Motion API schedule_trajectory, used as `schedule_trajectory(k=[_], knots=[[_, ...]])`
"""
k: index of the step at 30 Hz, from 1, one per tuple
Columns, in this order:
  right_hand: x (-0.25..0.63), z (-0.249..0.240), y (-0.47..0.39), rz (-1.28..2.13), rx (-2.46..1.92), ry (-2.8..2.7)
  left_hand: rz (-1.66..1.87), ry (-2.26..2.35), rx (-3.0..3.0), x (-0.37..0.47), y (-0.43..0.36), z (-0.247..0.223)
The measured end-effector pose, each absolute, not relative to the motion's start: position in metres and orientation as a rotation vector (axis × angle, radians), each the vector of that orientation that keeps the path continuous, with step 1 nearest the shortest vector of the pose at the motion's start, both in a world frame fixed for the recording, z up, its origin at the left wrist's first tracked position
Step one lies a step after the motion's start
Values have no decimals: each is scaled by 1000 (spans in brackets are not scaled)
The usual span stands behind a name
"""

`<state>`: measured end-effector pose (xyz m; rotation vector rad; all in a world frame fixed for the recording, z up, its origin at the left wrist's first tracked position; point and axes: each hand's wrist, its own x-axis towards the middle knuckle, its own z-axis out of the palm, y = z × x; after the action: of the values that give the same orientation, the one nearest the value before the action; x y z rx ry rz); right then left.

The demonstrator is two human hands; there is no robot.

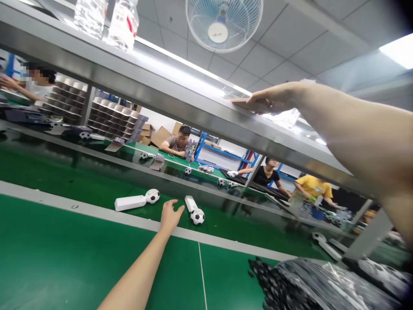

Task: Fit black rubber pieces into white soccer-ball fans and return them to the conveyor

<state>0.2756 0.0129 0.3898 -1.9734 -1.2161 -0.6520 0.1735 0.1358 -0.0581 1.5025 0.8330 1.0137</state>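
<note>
the left hand (170,214) reaches out over the green belt (97,181), fingers spread and holding nothing, its tips just short of the near toy (194,210), a white handle with a football-patterned ball at its end. that toy lies on the belt beyond the grey rail (80,209), apart from the hand, so the pick-up looks not yet made. a second toy (137,200) of the same kind lies just to the left, also untouched.

the right hand (274,98) is up on the steel shelf (145,82), fingers flat on a thin flat piece at the shelf edge; whether it grips it or only presses on it cannot be told.

around: a heap of black bags (306,280) at lower right on the near table, two bottles (106,17) on the shelf, a fan (224,23) overhead, stacked trays (109,116) across the belt, and other people seated at the far side with more toys. nothing lies between the left hand and the near toy.
</note>
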Motion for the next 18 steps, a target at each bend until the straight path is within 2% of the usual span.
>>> schedule_trajectory(k=[3, 8, 10, 14, 18], knots=[[278, 379, -28, -509, -2217, -1288, 1037, 636, 1390, 172, 113, -22], [269, 334, -102, -928, -2079, -1242, 985, 175, 1268, 157, 56, 39], [259, 293, -128, -1040, -1962, -1252, 931, -17, 1211, 145, 34, 55], [232, 179, -159, -833, -1793, -1474, 795, -395, 934, 123, 1, 72], [212, 77, -158, -621, -1746, -1511, 612, -325, 655, 121, -15, 74]])
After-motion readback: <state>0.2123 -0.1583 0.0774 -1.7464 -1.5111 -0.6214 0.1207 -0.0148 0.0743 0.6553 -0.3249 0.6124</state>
